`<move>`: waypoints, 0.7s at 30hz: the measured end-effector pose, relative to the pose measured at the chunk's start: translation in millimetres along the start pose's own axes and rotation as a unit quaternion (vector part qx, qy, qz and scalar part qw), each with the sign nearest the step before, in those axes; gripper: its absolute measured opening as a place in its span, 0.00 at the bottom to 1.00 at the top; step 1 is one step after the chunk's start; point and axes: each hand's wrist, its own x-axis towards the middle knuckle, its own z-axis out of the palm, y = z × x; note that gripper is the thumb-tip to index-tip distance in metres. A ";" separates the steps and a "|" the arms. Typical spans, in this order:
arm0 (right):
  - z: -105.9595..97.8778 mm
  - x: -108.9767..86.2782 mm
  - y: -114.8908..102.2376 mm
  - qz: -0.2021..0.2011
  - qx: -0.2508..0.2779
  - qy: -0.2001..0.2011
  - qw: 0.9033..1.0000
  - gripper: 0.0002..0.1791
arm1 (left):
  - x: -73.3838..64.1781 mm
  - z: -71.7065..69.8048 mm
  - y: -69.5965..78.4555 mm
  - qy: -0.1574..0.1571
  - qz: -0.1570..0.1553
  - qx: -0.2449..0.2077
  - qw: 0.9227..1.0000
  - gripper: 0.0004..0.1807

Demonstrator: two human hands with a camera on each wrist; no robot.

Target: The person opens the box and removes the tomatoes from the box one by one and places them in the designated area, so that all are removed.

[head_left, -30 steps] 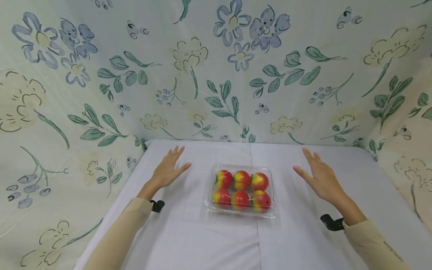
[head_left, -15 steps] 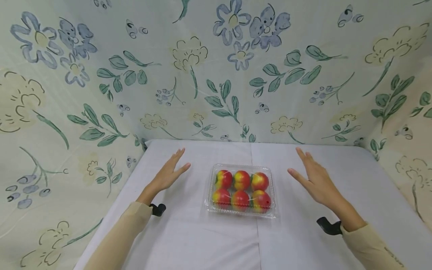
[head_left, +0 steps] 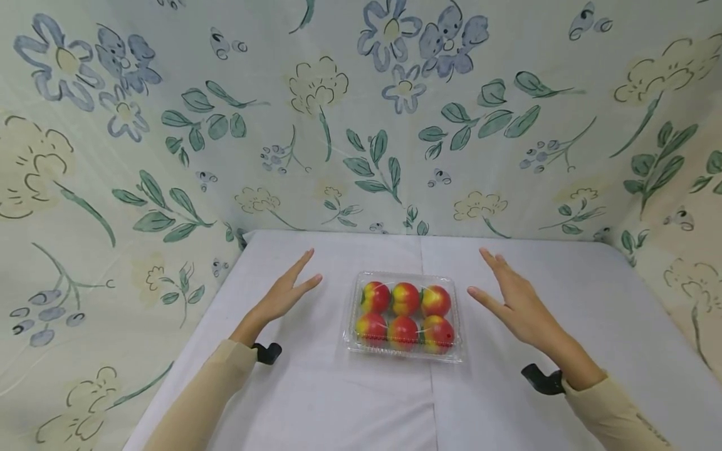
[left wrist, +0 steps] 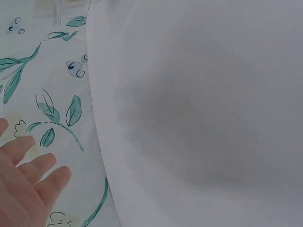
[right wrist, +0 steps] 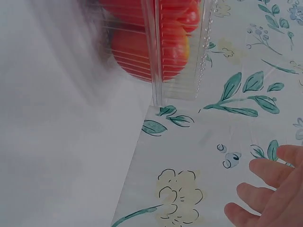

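A clear plastic clamshell box (head_left: 352, 343) lies closed on the white table, with several red-and-yellow fruits (head_left: 405, 299) that look like peaches or nectarines inside in two rows. To its left my left hand (head_left: 280, 297) hovers with straight fingers, apart from the box. On the other side, nearer to the box, my right hand (head_left: 521, 304) is held up with its fingers extended and touches nothing. The right wrist view catches the side of the box with a red fruit (right wrist: 144, 54) behind the ridged plastic. Only fingertips and part of the palm show in the left wrist view.
The table (head_left: 316, 401) wears a white cloth with a seam running front to back. Behind it and at both sides hangs a floral curtain (head_left: 361, 125). Each wrist carries a black camera mount (head_left: 543, 379).
My right hand has moved left, closer to the box. The left hand has shifted very slightly to the right. The box and the fruits stay in place.
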 end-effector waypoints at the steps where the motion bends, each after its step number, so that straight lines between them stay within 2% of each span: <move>1: 0.9 0.2 -1.7 -0.002 0.001 -0.002 1.000 0.48 | -0.6 0.4 1.0 -0.001 0.000 -0.003 1.000 0.43; 9: 9.4 -1.2 -13.9 -0.009 0.008 -0.022 1.000 0.49 | -6.5 3.1 7.1 -0.014 0.000 -0.028 1.000 0.42; 13: 14.6 -0.6 -18.9 -0.017 0.013 -0.029 0.999 0.49 | -9.1 3.0 7.4 -0.020 0.009 -0.045 0.999 0.41; 21: 26.6 -3.2 -23.6 -0.040 0.020 -0.036 0.998 0.49 | -14.8 7.4 10.3 -0.058 0.013 -0.078 0.995 0.38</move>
